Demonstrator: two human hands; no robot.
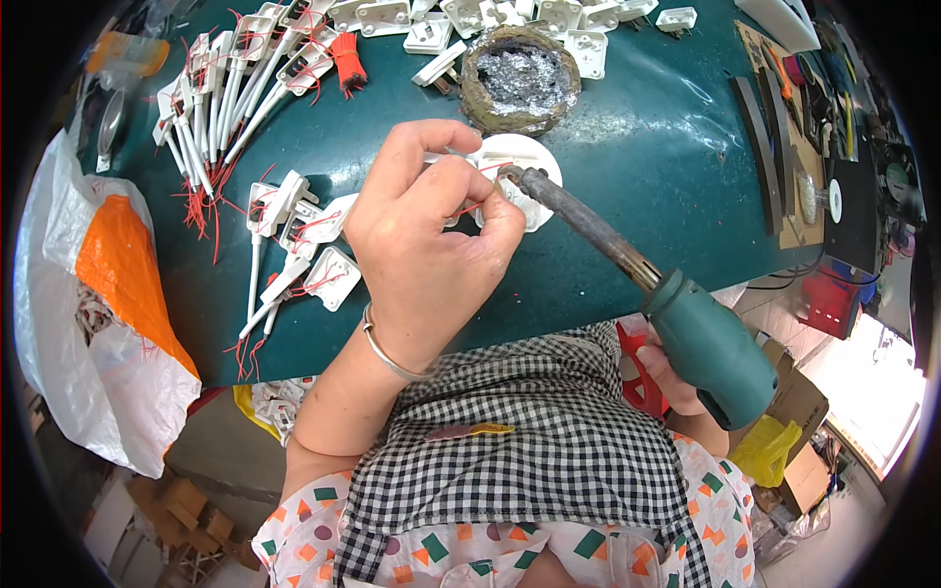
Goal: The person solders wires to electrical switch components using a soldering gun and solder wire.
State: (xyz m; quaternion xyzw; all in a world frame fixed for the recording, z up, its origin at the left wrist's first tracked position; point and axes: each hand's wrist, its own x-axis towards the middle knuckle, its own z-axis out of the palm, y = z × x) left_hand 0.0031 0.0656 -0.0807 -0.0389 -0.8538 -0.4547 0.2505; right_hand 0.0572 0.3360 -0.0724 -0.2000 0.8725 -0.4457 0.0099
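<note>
Where orange-white bag [108, 294] slumps: table's [637, 147] left edge.

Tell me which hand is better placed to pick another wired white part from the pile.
Left. The left hand is beside the pile of wired white parts; the right hand grips the soldering iron.

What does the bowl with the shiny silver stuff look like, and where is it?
Find the dark green table, then look just beyond the left hand, towards the table's far edge. There sits a round, crusty brown bowl. Unlike the white plastic plug parts around it, it is dark and holds crinkly silver metal.
</note>
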